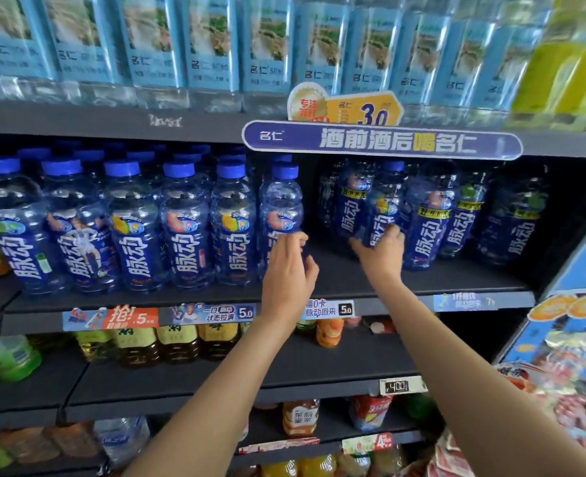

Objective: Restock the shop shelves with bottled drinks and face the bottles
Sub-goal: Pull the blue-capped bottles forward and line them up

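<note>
Your two bare forearms come up from the bottom edge, nearest the camera, reaching to the middle shelf [422, 280]. Your left hand [290, 270] is on the lower part of a blue-capped bottle [282, 204] at the right end of the front row, fingers curled round its label so the bottle stands upright against your palm at the shelf's front. Your right hand [383, 251] reaches deeper and grips the lower label of a second bottle [386, 201], one of a darker group set further back on the right; its fingers wrap the bottle's front, thumb on the left side. Bare shelf lies between the two bottles.

Left of your left hand, the front row [123, 222] of matching clear-blue bottles stands shoulder to shoulder, caps blue, labels facing out with the large white characters 脉动. The back group on the right carries the same 脉动 with a yellow band above it, too blurred to read.

On the shelf edge below, price strips [160, 316] show 抢!, 5.0 twice, and 脉动回来. Above, a purple sign [381, 141] reads 名仁 酒前酒后喝名仁, with a yellow tag marked 3.0 over it. The top shelf holds water packs [212, 46] with pale blue labels marked 名仁. Lower shelves carry yellow-labelled tea bottles [178, 342] and orange drinks, writing unreadable.
</note>
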A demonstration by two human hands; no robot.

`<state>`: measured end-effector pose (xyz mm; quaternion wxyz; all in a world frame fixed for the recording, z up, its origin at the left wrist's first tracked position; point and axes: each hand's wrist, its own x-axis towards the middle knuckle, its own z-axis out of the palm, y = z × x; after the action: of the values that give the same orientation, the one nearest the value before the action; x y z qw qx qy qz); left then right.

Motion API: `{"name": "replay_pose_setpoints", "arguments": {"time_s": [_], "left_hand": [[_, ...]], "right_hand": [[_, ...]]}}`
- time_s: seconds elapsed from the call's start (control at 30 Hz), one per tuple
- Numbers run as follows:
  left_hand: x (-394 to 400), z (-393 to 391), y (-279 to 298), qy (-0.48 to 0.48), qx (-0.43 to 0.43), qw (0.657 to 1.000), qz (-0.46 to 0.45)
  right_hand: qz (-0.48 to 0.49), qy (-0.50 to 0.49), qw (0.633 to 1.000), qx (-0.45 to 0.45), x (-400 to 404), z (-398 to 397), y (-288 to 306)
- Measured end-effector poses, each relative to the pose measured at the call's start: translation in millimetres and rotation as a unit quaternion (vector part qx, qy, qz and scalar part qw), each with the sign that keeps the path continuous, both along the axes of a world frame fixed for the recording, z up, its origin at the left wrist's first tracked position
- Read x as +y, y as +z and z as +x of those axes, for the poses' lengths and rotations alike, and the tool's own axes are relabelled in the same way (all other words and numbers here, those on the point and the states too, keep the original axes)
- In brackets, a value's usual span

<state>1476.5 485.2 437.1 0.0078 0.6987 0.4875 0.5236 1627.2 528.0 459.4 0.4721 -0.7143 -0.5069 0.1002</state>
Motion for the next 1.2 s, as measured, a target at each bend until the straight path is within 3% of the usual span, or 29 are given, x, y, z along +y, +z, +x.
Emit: {"name": "replay_pose_setpoints", "arguments": {"time_s": [0.1, 0.23, 0.37, 0.53, 0.7, 0.87, 0.97, 1.1, 1.2], "left_hand": [[12, 23, -3, 0.015, -0.006, 1.000, -0.011], [21, 32, -9, 0.017, 0.014, 1.000, -0.018], [26, 43, -8, 0.021, 0.032, 0.999, -0.015], [42, 52, -12, 0.012, -0.003, 0.992, -0.126], [52, 57, -13, -0.020, -0.053, 0.972, -0.230], [51, 52, -17, -0.012, -0.071, 0.974, -0.216], [41, 48, -20, 0.001, -0.052, 0.985, -0.166], [17, 30, -27, 0.101, -0.082, 0.991, -0.017], [11, 16, -32, 0.166, -0.098, 0.981, -0.003]], "right_hand": [[-0.044, -0.014, 0.999, 0.022, 23, 35, 2], [-0.066, -0.023, 0.997, -0.022, 45, 35, 1], [-0.068, -0.050, 0.996, -0.010, 58, 31, -1], [-0.024, 0.044, 0.997, -0.059, 52, 15, -11], [-0.014, 0.135, 0.990, -0.038, 46, -4, -14], [-0.047, 0.223, 0.973, -0.026, 46, 6, -13], [-0.037, 0.210, 0.976, -0.034, 45, 6, -11], [-0.030, 0.209, 0.976, -0.059, 42, 4, -10], [-0.050, 0.249, 0.966, -0.055, 34, 6, -9]]}}
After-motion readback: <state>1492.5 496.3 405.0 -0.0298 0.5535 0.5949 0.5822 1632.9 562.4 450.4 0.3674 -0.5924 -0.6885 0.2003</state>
